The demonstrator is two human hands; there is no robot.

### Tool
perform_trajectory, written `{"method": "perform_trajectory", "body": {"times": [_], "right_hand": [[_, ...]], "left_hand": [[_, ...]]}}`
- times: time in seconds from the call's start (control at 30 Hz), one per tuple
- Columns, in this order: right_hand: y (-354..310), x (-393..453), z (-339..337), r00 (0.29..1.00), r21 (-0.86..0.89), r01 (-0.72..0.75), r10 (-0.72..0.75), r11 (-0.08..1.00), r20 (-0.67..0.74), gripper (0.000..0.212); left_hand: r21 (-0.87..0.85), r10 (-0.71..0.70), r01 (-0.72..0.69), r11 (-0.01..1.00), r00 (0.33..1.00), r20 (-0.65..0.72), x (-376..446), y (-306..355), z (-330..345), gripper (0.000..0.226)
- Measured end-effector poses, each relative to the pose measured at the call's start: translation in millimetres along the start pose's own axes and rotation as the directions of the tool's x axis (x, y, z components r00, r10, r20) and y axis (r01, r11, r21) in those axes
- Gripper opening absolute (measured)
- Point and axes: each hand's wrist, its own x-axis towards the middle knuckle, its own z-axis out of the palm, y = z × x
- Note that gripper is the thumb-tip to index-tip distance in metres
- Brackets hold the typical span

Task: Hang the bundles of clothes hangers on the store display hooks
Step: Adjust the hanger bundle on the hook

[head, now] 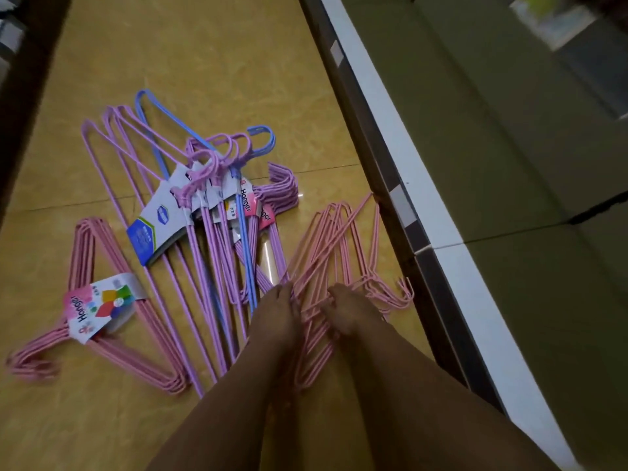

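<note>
Several bundles of wire clothes hangers lie on the yellow tiled floor (210, 62). A loose pink hanger bundle (339, 232) lies nearest the shelf, and both hands are on its lower part. My left hand (280, 311) grips the wires on the left side. My right hand (345, 312) curls its fingers round the wires close to the hooks. A second pink bundle (85, 355) with a "Hanger" label lies at the left. Purple bundles (204, 253) with card labels and a blue hanger (245, 239) lie in the middle. No display hooks are in view.
A store shelf with a white front edge (404, 158) and a dark green top (509, 147) runs along the right side, close to the pink bundle. A dark fixture (20, 90) borders the floor at the left.
</note>
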Motion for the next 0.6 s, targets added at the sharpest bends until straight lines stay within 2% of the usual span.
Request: {"method": "perform_trajectory", "body": {"times": [0.1, 0.33, 0.5, 0.6], "right_hand": [[-1.4, 13.5, 11.7, 0.999, -0.040, 0.020, -0.018, 0.999, 0.036, 0.051], [3.2, 13.1, 31.1, 1.000, -0.065, 0.010, -0.012, 0.998, -0.024, 0.043], [8.7, -3.8, 43.3, 0.988, -0.072, -0.005, -0.006, 0.997, -0.154, 0.029], [7.5, -7.3, 57.2, 0.949, 0.058, -0.083, 0.096, 0.995, -0.301, 0.035]], "left_hand": [[0.011, 0.000, 0.000, 1.000, 1.000, -0.019, 10.1, -5.1, 13.0, 0.049], [-0.011, -0.095, 0.095, 0.995, 0.995, 0.030, 16.0, -5.0, 28.1, 0.058], [0.008, -0.196, 0.196, 0.981, 0.981, -0.008, 15.2, 1.2, 30.0, 0.069], [0.021, -0.249, 0.249, 0.968, 0.969, -0.007, 14.6, 8.2, 26.3, 0.075]]}}
